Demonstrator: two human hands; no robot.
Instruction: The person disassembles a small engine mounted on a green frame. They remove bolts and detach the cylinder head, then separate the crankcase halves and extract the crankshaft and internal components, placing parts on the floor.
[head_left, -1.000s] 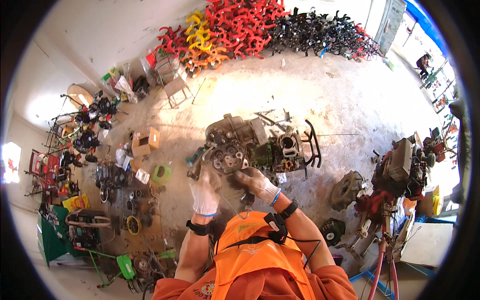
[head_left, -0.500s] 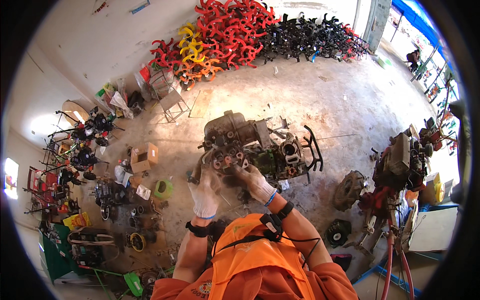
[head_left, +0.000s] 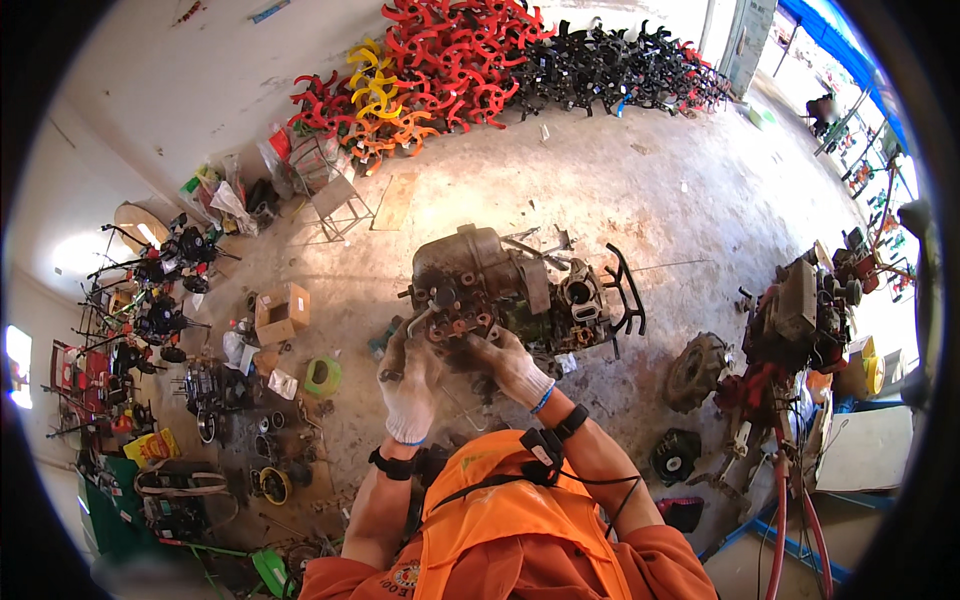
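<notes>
the stained floor (head_left: 600, 190) carries a cardboard box (head_left: 282, 314) and a tyre (head_left: 694, 376).

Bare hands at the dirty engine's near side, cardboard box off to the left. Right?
Not bare: the head view shows white gloves on the left hand and right hand. The engine and cardboard box are as you said.

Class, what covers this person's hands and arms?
The left hand and right hand wear grimy, whitish knit gloves with blue-edged cuffs. Both have black wristbands. The sleeves are short, orange-red; a black cable crosses the right arm.
</notes>
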